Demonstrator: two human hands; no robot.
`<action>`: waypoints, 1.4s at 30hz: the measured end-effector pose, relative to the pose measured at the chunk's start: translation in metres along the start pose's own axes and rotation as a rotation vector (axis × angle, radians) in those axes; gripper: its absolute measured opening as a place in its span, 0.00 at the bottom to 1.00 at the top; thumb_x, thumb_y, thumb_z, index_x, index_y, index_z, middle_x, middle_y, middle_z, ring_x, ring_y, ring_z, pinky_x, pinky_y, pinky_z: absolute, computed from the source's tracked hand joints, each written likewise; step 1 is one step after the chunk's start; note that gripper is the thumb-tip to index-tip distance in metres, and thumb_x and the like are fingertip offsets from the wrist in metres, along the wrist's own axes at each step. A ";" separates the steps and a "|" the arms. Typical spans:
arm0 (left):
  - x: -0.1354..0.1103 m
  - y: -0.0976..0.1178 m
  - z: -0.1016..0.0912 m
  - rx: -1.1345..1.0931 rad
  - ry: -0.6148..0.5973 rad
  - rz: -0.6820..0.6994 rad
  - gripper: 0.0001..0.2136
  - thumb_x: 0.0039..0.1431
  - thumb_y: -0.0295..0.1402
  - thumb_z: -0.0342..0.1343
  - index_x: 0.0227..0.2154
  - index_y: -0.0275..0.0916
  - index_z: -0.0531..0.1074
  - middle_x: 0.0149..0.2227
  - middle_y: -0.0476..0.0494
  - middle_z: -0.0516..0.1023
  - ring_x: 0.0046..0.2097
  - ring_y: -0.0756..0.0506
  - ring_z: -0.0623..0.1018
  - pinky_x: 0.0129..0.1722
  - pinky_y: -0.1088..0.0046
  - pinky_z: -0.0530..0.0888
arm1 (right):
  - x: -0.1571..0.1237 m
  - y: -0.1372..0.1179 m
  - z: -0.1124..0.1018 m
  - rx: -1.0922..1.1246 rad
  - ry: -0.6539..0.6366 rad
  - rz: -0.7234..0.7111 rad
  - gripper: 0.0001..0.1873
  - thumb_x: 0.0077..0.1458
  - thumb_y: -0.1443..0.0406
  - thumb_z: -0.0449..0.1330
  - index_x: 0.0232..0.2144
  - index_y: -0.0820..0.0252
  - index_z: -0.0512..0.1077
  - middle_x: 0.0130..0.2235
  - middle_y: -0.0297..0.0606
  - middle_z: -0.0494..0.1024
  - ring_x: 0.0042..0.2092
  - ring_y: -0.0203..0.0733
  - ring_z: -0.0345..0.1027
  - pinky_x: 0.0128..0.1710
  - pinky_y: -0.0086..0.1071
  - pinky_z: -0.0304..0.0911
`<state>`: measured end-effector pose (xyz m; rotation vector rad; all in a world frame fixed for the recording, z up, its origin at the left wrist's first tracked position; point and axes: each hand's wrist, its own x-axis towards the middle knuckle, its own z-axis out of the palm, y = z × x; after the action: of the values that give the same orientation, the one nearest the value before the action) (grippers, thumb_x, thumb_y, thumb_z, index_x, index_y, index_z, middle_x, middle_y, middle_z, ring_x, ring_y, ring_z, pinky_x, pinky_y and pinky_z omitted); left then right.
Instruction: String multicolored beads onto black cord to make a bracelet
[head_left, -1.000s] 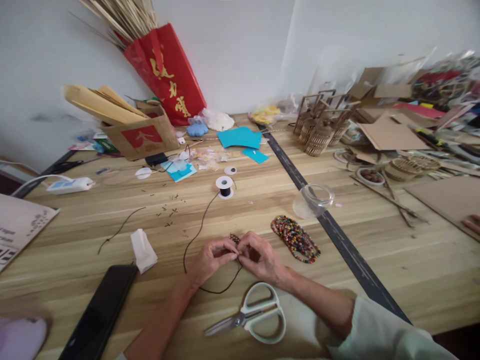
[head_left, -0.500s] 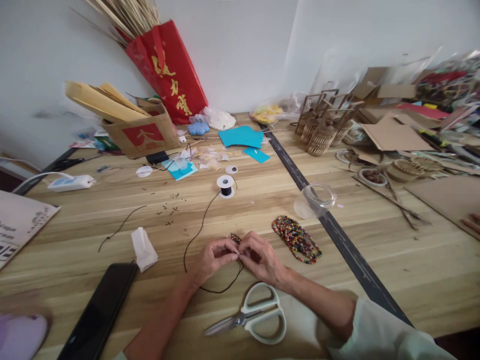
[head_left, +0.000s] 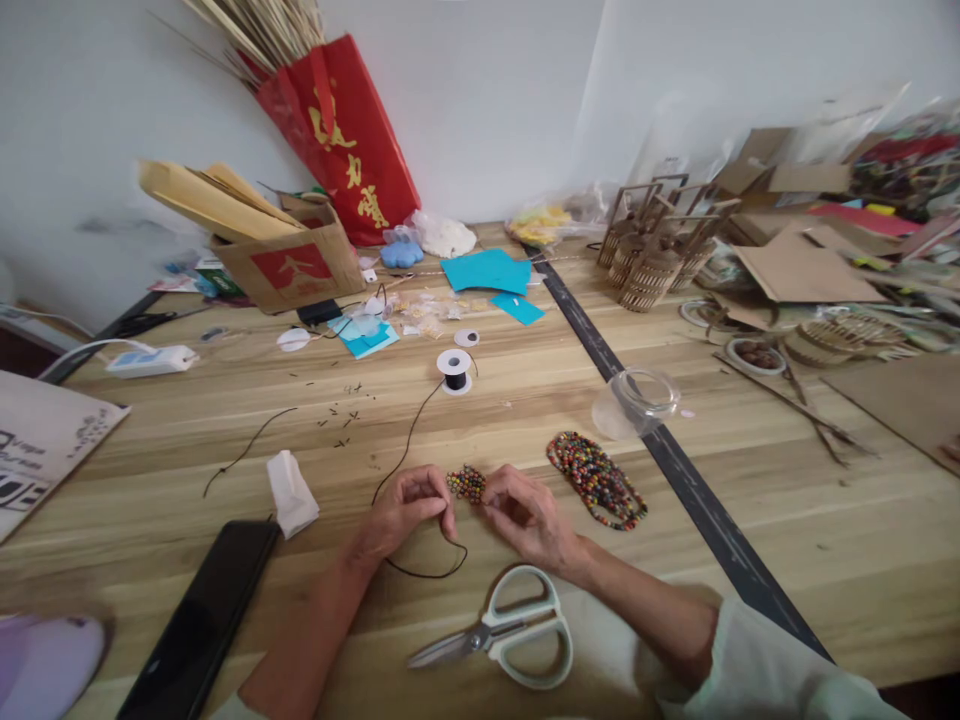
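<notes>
A thin black cord (head_left: 442, 577) loops below my left hand (head_left: 411, 508), whose thumb and fingers pinch it near its end. Between my hands lies a small cluster of multicoloured beads (head_left: 467, 484) on the wooden table. My right hand (head_left: 529, 518) is closed in a pinch at the right edge of that cluster; what its fingertips hold, if anything, is hidden. The cord runs back from my left hand to a white spool (head_left: 454, 372) wound with black. Right of my right hand rests a coiled string of multicoloured beads (head_left: 596, 482).
White-handled scissors (head_left: 499, 630) lie in front of my hands. At left are a black phone (head_left: 199, 620) and a folded white paper (head_left: 291, 493). A clear round container (head_left: 636, 402) stands beyond the bead string. Small woven baskets (head_left: 656, 250) and blue paper (head_left: 486, 272) lie farther back.
My hands have moved apart from their shared pinch, the left going left with the cord. More of the bead cluster shows between them. The view has shifted slightly.
</notes>
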<state>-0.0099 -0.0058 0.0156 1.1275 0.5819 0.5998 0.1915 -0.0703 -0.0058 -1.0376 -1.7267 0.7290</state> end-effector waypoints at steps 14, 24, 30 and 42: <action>0.000 -0.007 0.000 0.278 -0.237 -0.252 0.13 0.49 0.40 0.63 0.25 0.34 0.69 0.24 0.45 0.80 0.21 0.52 0.74 0.22 0.79 0.69 | 0.001 -0.002 -0.001 0.051 -0.020 0.045 0.04 0.59 0.67 0.55 0.33 0.60 0.69 0.31 0.38 0.73 0.32 0.37 0.67 0.31 0.28 0.62; 0.004 -0.011 0.004 0.319 -0.199 -0.254 0.15 0.47 0.41 0.64 0.26 0.33 0.69 0.23 0.49 0.75 0.22 0.54 0.71 0.22 0.80 0.69 | 0.001 -0.006 0.000 0.138 -0.120 -0.145 0.03 0.61 0.68 0.55 0.35 0.60 0.68 0.36 0.42 0.75 0.40 0.39 0.70 0.39 0.31 0.66; 0.005 -0.014 0.003 0.329 -0.226 -0.260 0.16 0.48 0.42 0.63 0.27 0.32 0.70 0.24 0.49 0.73 0.23 0.54 0.71 0.23 0.79 0.69 | 0.001 -0.009 0.001 0.107 -0.152 -0.230 0.04 0.61 0.70 0.53 0.37 0.60 0.68 0.36 0.42 0.75 0.40 0.39 0.70 0.40 0.31 0.67; 0.006 -0.009 0.008 0.295 -0.140 -0.260 0.16 0.46 0.40 0.64 0.26 0.35 0.66 0.24 0.50 0.74 0.23 0.54 0.71 0.23 0.80 0.67 | -0.002 -0.007 0.001 0.027 -0.119 -0.179 0.04 0.62 0.69 0.52 0.37 0.59 0.67 0.33 0.40 0.73 0.35 0.37 0.67 0.35 0.29 0.64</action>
<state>0.0017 -0.0098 0.0089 1.3317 0.6974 0.2116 0.1884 -0.0752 -0.0008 -0.8228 -1.8788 0.7093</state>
